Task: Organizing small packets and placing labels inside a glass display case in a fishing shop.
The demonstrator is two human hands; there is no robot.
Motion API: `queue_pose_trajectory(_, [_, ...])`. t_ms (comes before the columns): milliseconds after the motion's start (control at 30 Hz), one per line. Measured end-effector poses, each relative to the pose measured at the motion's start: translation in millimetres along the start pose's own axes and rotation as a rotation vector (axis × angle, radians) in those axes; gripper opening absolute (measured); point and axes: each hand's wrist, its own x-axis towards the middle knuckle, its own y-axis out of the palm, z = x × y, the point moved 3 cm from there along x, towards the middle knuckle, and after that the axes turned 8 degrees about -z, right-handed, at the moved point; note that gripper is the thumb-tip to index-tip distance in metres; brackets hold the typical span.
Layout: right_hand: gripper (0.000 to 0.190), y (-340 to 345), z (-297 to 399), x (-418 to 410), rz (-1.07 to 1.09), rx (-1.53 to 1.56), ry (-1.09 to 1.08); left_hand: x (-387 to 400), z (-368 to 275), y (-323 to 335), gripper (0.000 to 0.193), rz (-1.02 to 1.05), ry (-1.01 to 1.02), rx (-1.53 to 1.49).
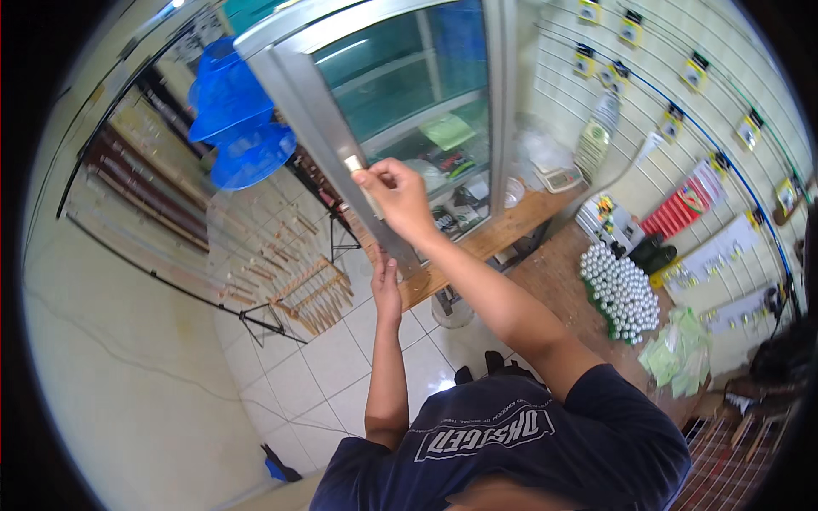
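My right hand point(399, 195) is at the metal frame point(313, 115) of a glass-fronted display cabinet. Its thumb and fingers pinch a slim pale object point(352, 163), which lies along the frame's face; the fingers hide part of it, so its kind is unclear. Lower down, my left hand point(386, 287) is upright with fingers extended at the cabinet's bottom corner, holding nothing visible. Behind the glass pane point(396, 76) are a pale green plastic bag point(447, 131) and several small packets. The cabinet stands on a wooden bench point(476, 252).
Blue hats point(236, 115) hang left of the cabinet, above a wooden rack point(313, 294) on the tiled floor. At right, a scale point(559, 179), a cluster of silver-topped items point(620, 290) and green plastic bags point(677, 351) sit near a wire grid wall point(562, 83) with hanging packets.
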Motion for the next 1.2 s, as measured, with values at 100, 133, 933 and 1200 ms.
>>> queue_pose_trajectory(100, [0.026,-8.0,4.5,-4.9,-0.035,-0.088,-0.2,2.0,-1.5,-1.0,0.057,0.055,0.063,-0.015])
queue_pose_trajectory(133, [0.025,-13.4,-1.7,-7.1,0.006,-0.091,-0.17,0.4,-2.0,-1.1,0.059,0.052,0.036,0.006])
queue_pose_trajectory(933, [0.018,-431.5,-58.0,-202.5,-0.675,-0.233,0.584,-97.7,135.1,79.6,0.036,0.266,-0.231,0.153])
queue_pose_trajectory(1200, [0.02,-558.1,-37.7,-309.8,-1.086,-0.302,0.676,-143.2,169.6,172.7,0.039,0.488,-0.317,0.305])
